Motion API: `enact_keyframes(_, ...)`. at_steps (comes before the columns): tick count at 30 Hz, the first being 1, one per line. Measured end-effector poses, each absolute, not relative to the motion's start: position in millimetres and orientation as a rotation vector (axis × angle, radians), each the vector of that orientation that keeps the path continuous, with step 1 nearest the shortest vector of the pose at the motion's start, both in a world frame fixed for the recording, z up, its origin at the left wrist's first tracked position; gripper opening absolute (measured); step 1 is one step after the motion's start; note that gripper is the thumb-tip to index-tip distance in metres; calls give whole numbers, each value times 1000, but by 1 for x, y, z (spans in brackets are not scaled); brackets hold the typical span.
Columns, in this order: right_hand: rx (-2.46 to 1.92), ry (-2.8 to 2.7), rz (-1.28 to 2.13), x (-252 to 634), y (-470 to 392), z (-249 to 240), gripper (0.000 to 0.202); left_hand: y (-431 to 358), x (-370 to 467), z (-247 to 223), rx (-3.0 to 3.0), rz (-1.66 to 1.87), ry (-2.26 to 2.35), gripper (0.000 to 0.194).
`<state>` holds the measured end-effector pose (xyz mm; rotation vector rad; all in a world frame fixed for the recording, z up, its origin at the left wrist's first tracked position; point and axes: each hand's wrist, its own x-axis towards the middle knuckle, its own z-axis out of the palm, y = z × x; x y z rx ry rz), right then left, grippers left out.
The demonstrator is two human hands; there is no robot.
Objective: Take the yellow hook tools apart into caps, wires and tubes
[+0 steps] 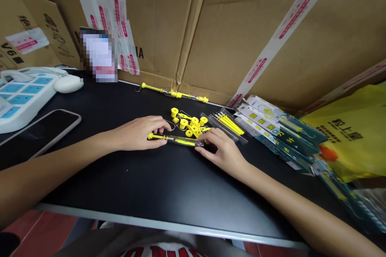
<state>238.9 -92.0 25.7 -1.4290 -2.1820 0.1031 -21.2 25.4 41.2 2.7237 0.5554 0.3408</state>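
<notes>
Between my two hands lies a clear tubular spring scale (183, 141) with yellow inner parts, held level just over the black table. My left hand (143, 132) is closed around its yellow end, thumb in front and fingers behind. At the clear right end, the thumb and fingers of my right hand (221, 150) pinch the tube. Right behind it sits a pile of yellow caps (183, 123) with thin wire hooks. Yellow rods (230, 123) and clear tubes (238, 138) lie beyond my right hand. Another spring scale (175, 93), hook at its left, rests along the back edge.
Printed boxes (271, 128) are stacked at the right, by a yellow bag (346, 128). On the left are a phone (42, 132), a white power strip (27, 96) and a white rounded object (68, 84). A blurred-out screen (99, 56) leans on the cardboard wall (157, 20).
</notes>
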Motion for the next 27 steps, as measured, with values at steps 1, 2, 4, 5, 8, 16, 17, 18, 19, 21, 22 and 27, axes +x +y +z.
enact_keyframes(1,-1431,-2147,147,243,-93,27,13,24,-22,38,2741,328,563,32)
enact_keyframes(2,-1439,-2103,198,246,-93,28,13,24,-23,36,2759,318,563,33)
enact_keyframes(4,-1460,-1996,308,253,-92,30,15,24,-23,34,2787,304,555,32)
enact_keyframes(5,-1464,-1936,365,256,-91,31,16,24,-23,33,2789,300,548,30)
enact_keyframes(8,-1453,-1763,550,261,-88,35,20,25,-23,32,2769,289,541,25)
enact_keyframes(16,-1381,-1589,746,258,-89,37,21,18,-17,28,2736,301,761,22)
enact_keyframes(17,-1374,-1576,754,257,-89,36,21,17,-15,27,2759,285,780,21)
enact_keyframes(18,-1369,-1561,762,257,-88,36,22,16,-14,27,2786,265,791,20)
enact_keyframes(19,-1366,-1545,768,256,-88,36,24,15,-12,26,2815,245,799,19)
enact_keyframes(21,-1368,-1517,782,256,-87,36,26,14,-11,26,2860,206,810,19)
enact_keyframes(22,-1370,-1507,791,257,-86,36,28,13,-10,26,2874,194,817,18)
enact_keyframes(27,-1363,-1481,826,258,-84,37,30,10,-11,28,2880,173,880,17)
